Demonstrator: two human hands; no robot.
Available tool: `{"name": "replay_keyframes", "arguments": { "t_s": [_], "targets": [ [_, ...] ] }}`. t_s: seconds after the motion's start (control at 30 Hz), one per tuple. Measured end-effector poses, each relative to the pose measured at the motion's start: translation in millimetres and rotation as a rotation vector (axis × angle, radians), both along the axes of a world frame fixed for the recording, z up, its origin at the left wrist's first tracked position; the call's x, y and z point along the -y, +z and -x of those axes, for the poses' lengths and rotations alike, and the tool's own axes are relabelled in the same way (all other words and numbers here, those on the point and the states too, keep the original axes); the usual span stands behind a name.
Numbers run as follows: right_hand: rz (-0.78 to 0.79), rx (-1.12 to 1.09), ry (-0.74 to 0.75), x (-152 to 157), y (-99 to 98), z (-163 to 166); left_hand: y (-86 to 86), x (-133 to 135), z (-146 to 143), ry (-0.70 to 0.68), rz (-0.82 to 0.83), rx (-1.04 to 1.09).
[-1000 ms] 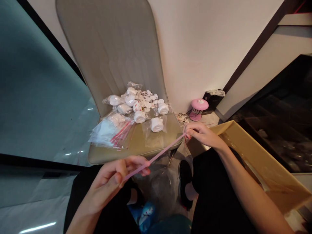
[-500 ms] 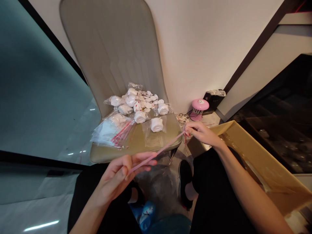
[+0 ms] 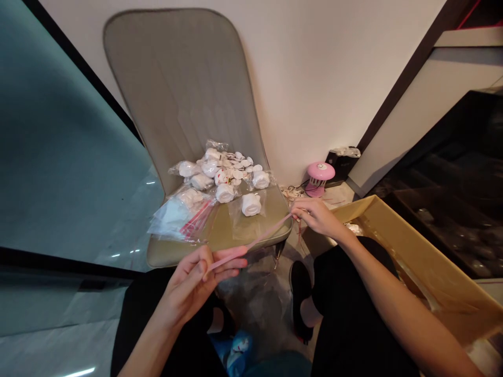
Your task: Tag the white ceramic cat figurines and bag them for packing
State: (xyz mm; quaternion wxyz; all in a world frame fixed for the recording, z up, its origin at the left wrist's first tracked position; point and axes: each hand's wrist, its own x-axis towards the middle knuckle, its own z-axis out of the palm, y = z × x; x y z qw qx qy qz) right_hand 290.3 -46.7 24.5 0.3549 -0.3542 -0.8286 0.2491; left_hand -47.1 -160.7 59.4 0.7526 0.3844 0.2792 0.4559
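A thin pink strip (image 3: 259, 240) is stretched between my two hands above my knees. My left hand (image 3: 198, 285) pinches its near end, fingers curled round it. My right hand (image 3: 316, 215) pinches the far end, just off the front right corner of a beige chair seat (image 3: 220, 235). On the seat lie a heap of small white items in clear bags (image 3: 223, 175), one bagged white piece (image 3: 250, 205) lying apart, and a stack of flat clear zip bags with red strips (image 3: 183, 217).
An open cardboard box (image 3: 412, 262) stands at my right. A pink round device (image 3: 320, 177) and a dark box sit on the floor by the wall. A crumpled clear plastic bag (image 3: 259, 303) lies between my feet. A glass panel runs along the left.
My left hand has moved right and closer to the right hand, so the pink strip spans less. The view has tilted up slightly.
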Motion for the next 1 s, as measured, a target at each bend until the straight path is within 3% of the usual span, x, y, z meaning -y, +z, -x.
{"name": "replay_keyframes", "arguments": {
  "t_s": [0.4, 0.63, 1.0],
  "targets": [
    [-0.062, 0.020, 0.073, -3.2, -27.6, 4.0, -1.9, 1.4, -1.9, 0.021, 0.066, -0.036],
    [-0.120, 0.165, 0.081, -9.0, -43.2, -3.3, -3.4, 0.9, -1.0, -0.006, 0.040, -0.081],
    [-0.136, 0.137, 0.083, -5.0, -48.5, -15.0, -8.3, 0.6, 7.1, 0.015, 0.080, -0.100]
  ]
}}
